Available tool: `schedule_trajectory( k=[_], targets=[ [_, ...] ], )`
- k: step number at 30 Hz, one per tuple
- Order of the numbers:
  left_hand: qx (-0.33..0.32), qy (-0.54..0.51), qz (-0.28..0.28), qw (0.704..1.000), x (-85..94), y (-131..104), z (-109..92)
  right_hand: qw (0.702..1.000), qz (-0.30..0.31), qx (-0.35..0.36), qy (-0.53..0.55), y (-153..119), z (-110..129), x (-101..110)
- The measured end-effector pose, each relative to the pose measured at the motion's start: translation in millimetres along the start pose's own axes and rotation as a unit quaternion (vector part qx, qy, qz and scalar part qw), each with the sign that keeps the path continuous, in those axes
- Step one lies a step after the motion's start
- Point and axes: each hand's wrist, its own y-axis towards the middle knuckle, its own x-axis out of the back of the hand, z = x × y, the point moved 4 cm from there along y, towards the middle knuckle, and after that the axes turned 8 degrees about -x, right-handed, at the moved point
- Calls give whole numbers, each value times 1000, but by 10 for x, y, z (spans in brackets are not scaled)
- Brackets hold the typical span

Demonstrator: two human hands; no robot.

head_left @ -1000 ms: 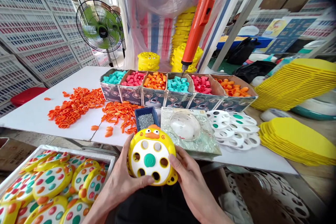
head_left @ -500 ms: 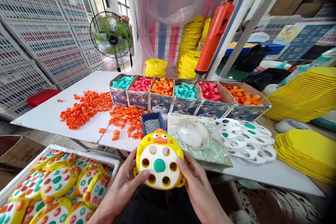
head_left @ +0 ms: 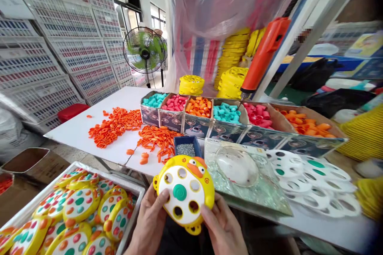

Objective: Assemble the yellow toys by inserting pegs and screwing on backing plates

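Observation:
Between my hands is a yellow duck-shaped toy shell (head_left: 182, 210), held above my lap near the table edge. Its white face plate has a green centre button (head_left: 179, 192) and several round holes around it. The duck's head with an orange beak points to the upper right. My left hand (head_left: 151, 215) grips the left side, thumb on the white plate. My right hand (head_left: 224, 223) grips the lower right side, thumb near a hole. The fingers behind the shell are hidden. Just beyond the toy lies a blue tray of small screws (head_left: 185, 149).
Cardboard bins (head_left: 197, 127) of teal, pink and orange caps line the table's back. Loose orange pieces (head_left: 116, 126) lie left. An orange electric screwdriver (head_left: 265, 55) hangs at right. White plates (head_left: 317, 183) lie right; a crate (head_left: 140, 199) of duck toys stands lower left.
The duck toy has turned clockwise in both hands, its head going from the top to the upper right. The whole view has swung, so the surroundings sit farther right and lower.

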Motion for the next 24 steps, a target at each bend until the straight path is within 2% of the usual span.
schedule_trajectory(
  k=[3,6,8,9,11,13,15,17,19,24],
  targets=[
    [-11,-27,-46,998,160,-17,-76,998,-10,13,-55,36,-89,-10],
    [-9,-3,-85,996,398,-52,-225,976,-67,85,-188,122,90,26],
    [-1,44,-110,993,580,-85,-310,939,-62,158,-298,225,282,-92],
    [0,72,-119,990,667,-100,-342,918,-31,194,-344,296,355,-218],
    [-8,126,-119,985,806,-115,-383,869,73,253,-418,475,402,-573],
    [-23,161,-107,981,895,-111,-396,802,141,291,-503,697,320,-953],
    [-29,170,-92,981,947,-91,-390,728,163,286,-601,949,134,-1268],
    [-31,168,-85,982,985,-64,-389,659,173,279,-676,1157,-74,-1488],
    [-33,167,-83,982,1022,-37,-400,627,179,275,-706,1295,-237,-1607],
    [-17,163,-78,983,1139,13,-412,600,178,269,-732,1425,-420,-1638]
  ],
)
